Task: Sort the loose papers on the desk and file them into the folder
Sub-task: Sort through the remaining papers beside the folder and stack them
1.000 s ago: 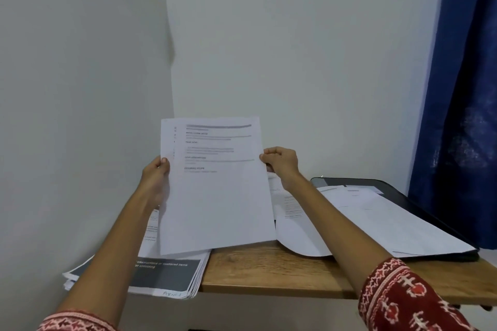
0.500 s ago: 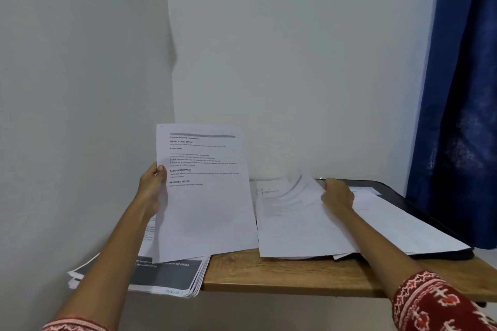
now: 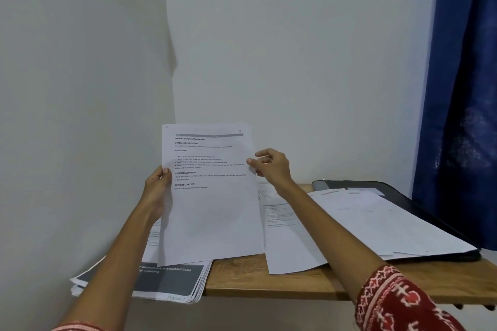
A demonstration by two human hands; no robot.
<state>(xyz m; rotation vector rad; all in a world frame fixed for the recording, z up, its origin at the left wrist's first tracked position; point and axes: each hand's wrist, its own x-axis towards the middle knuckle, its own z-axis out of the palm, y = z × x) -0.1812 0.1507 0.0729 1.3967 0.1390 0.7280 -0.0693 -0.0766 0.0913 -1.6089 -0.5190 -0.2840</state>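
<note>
A printed sheet (image 3: 212, 196) is held upright near the middle of the view, above the front edge of the wooden table (image 3: 269, 277). Its left edge is gripped by the left hand (image 3: 157, 191), at about 9 o'clock from the sheet's middle, with the thumb laid on the front and the other fingers hidden behind the paper. The right hand (image 3: 271, 168) is seen at about 2 o'clock from the sheet's middle, at its right edge; the thumb and forefinger are pinched together there, and the paper's edge appears to be caught between them, though this cannot be told for certain.

At 7 o'clock from the held sheet, a stack of papers (image 3: 166, 281) with a dark printed band is lying at the table's left end and overhanging its edge. At 3 o'clock, a loose sheet (image 3: 290, 244) is spread flat on the table, its corner hanging past the front edge. Further toward 3 o'clock, an open black folder (image 3: 398, 191) is lying with white pages (image 3: 382, 223) resting on it. A blue curtain (image 3: 462, 88) is hung at the far right.
</note>
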